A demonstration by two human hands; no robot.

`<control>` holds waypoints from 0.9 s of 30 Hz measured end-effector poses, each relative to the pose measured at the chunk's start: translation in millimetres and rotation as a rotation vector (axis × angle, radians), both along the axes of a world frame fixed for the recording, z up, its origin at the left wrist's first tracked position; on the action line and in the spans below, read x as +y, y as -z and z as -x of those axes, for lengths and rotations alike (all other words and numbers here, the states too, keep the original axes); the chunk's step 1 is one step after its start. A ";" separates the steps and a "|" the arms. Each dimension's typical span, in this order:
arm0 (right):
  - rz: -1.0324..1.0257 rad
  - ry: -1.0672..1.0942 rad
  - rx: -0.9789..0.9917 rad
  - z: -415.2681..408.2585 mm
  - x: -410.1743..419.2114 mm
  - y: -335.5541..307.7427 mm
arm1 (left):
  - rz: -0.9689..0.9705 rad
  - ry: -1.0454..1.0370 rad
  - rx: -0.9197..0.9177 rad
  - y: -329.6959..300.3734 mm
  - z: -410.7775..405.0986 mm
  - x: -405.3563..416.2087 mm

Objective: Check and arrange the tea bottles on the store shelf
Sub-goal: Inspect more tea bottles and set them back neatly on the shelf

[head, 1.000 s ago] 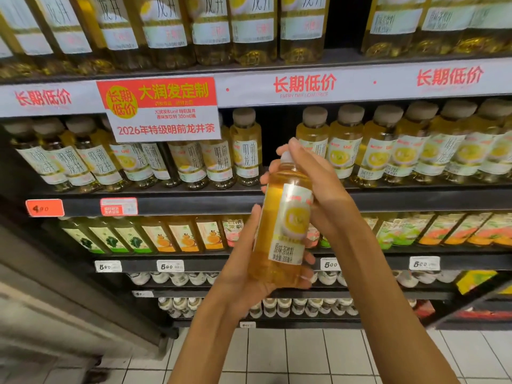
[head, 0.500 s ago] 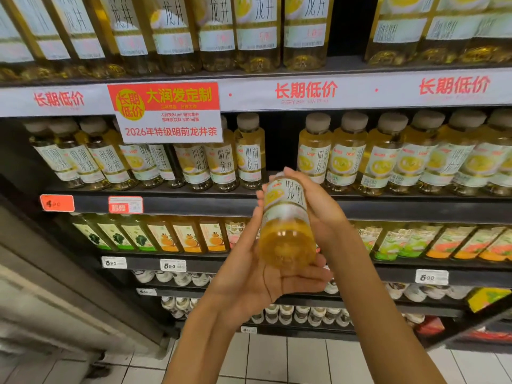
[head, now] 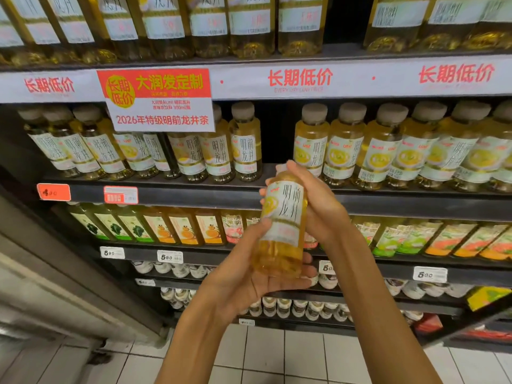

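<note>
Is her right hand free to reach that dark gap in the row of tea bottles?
Probably not yet: the right hand and left hand both hold a tea bottle. The gap itself looks unobstructed.

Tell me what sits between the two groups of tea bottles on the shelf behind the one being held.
Nothing: the head view shows a dark gap between the left group and right group.
</note>
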State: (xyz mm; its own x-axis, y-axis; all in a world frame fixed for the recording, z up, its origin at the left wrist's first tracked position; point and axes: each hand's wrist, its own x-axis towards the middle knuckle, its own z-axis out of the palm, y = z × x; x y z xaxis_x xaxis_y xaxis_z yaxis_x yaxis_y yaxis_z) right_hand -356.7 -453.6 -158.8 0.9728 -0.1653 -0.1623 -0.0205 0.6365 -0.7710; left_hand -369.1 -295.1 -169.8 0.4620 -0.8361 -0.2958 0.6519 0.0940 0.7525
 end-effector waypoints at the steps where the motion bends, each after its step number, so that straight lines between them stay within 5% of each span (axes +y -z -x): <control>1: 0.065 0.034 -0.063 0.5 -0.6 -1.6 | -0.037 -0.044 -0.050 0.0 -1.1 0.0; 8: 0.561 0.068 -0.160 17.0 12.0 -17.0 | -0.246 -0.229 -0.611 5.1 -10.2 0.1; 17: 1.141 -0.033 -0.588 35.3 31.7 -33.2 | -0.299 -0.515 -1.084 16.0 -31.4 -1.9; 22: 1.115 -0.038 -0.619 35.8 31.5 -36.5 | -0.205 -0.323 -1.090 7.7 -45.4 15.0; 27: 0.648 -0.141 -0.478 34.7 36.8 -34.1 | -0.032 0.017 -0.981 4.0 -49.8 31.9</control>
State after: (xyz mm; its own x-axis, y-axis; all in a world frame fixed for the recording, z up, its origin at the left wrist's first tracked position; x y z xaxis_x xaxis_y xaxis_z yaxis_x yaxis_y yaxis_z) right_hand -391.4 -416.9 -124.7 0.9315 0.0453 0.3610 0.3570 0.0774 -0.9309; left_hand -319.3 -263.2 -173.9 0.5028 -0.8433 0.1897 -0.2624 0.0602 0.9631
